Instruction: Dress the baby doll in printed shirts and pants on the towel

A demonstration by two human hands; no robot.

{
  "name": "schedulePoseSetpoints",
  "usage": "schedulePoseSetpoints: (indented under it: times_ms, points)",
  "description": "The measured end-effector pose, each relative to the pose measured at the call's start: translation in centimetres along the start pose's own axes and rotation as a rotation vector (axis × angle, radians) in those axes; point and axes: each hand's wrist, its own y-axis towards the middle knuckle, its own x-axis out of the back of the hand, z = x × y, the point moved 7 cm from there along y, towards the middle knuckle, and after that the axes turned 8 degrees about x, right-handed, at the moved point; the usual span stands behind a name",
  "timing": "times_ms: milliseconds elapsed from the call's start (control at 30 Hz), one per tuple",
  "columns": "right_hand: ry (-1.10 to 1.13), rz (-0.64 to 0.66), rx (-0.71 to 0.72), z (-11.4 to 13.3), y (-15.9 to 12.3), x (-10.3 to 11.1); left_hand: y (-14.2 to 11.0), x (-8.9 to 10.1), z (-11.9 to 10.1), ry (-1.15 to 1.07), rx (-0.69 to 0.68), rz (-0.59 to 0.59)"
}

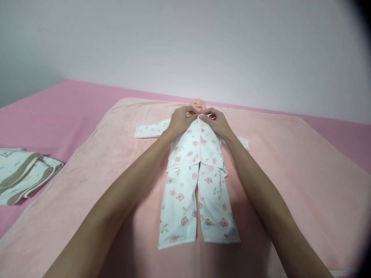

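Note:
A baby doll (198,104) lies on its back, its head at the far end. It wears a white long-sleeved baby shirt (189,148) printed with pink animal faces, and matching trousers (181,204). My left hand (183,119) pinches the left side of the shirt's collar, just below the doll's chin. Opposite it, my right hand (216,120) pinches the collar's right side, fingertips close to the left ones. The shirt fronts meet down the middle and part at the hem. Both sleeves stretch out sideways. My fingers partly hide the neckline and any fastener there.
Under the doll spreads a peach blanket (116,154) with a pale edge. It lies on a pink surface (66,104) that reaches a plain wall (185,46). A folded white cloth with brown trim (26,173) rests at the left.

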Motion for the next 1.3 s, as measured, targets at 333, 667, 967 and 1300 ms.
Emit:
schedulePoseSetpoints:
  times_ms: [333, 667, 967, 1300]
  points:
    - [0.026, -0.015, -0.055, -0.9, 0.0, -0.3, -0.7, -0.2, -0.9, -0.07, 0.079, 0.041]
    - [-0.018, 0.125, -0.045, -1.5, -0.1, 0.0, -0.5, -0.7, -0.7, -0.035, 0.126, 0.073]
    - [-0.038, 0.246, -0.081, -0.5, 0.0, -0.2, -0.5, -0.8, -0.4, -0.03, 0.115, 0.062]
    - [0.075, 0.042, -0.145, -2.1, 0.1, -1.1, -1.1, -0.9, -1.0, -0.091, 0.119, 0.013]
